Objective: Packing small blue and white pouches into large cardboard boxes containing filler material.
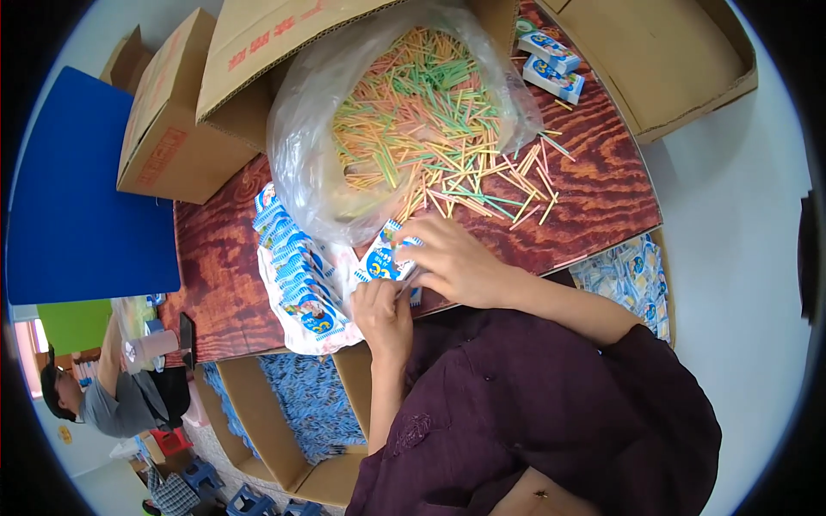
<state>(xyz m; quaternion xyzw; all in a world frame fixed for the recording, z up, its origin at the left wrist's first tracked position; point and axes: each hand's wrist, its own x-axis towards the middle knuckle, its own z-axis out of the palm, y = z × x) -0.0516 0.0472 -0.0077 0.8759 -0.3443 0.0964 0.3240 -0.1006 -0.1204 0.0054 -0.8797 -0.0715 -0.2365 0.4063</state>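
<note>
My left hand (384, 311) and my right hand (453, 258) meet at the table's near edge, both gripping one small blue-and-white packet (384, 258). The right hand's fingers close over the packet's open end, and a few thin sticks seem pinched there, though that is hard to tell. Just beyond the hands lies a clear plastic bag (301, 138) full of thin coloured sticks (413, 103) in green, orange and yellow. More loose sticks (508, 185) spill onto the wood-grain table (602, 198).
A row of blue-and-white packets (297, 275) lies on white plastic at my left. Cardboard boxes (172, 120) stand at the back left, another box (671, 60) back right. Open cartons (301, 404) of packets sit below the table. A person (112, 396) sits at far left.
</note>
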